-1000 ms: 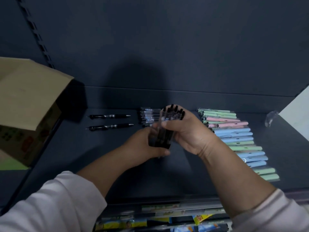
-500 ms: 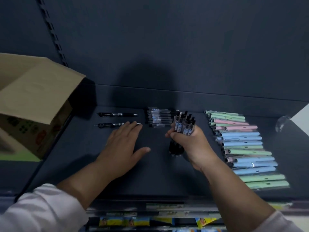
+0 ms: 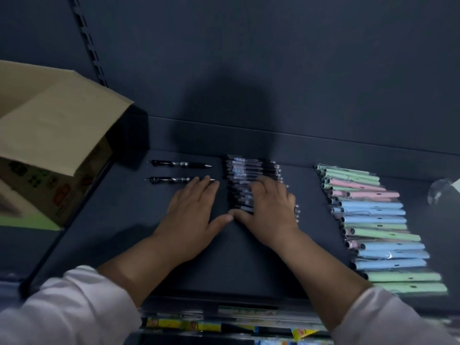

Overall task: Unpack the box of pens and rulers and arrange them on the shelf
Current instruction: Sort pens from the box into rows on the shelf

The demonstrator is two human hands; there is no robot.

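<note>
landmark = the row of clear pens [image 3: 249, 168], laid side by side mid shelf [image 3: 119, 235], running back to front w/ tips pointing right.

right hand [image 3: 270, 212] lies palm down on the row's near half, fingers straight & spread, pressing the pens and gripping nothing. it's blurred, so exact finger contact is hard to tell. left hand [image 3: 191, 215] lies flat on the shelf just left of the row, fingers straight & close together, holding nothing. its thumb reaches the row's near end, touching or almost touching the right thumb.

left of the row: 2 black pens [image 3: 179, 164], parallel, apart from each other, tips toward the row. the left fingertips are at the nearer one's tip; can't tell if they touch.

far left of the row: cardboard box [image 3: 49, 135], printed side, top flap open & angled up toward the row. its inside isn't visible, so can't tell the contents.

right of the row, well apart: pastel pens [image 3: 373, 220] in green, pink & blue, in a long overlapping line back to front. further right, a clear plastic piece [image 3: 439, 192].

below the row: lower shelf [image 3: 224, 324] w/ colourful packs, blurred.
</note>
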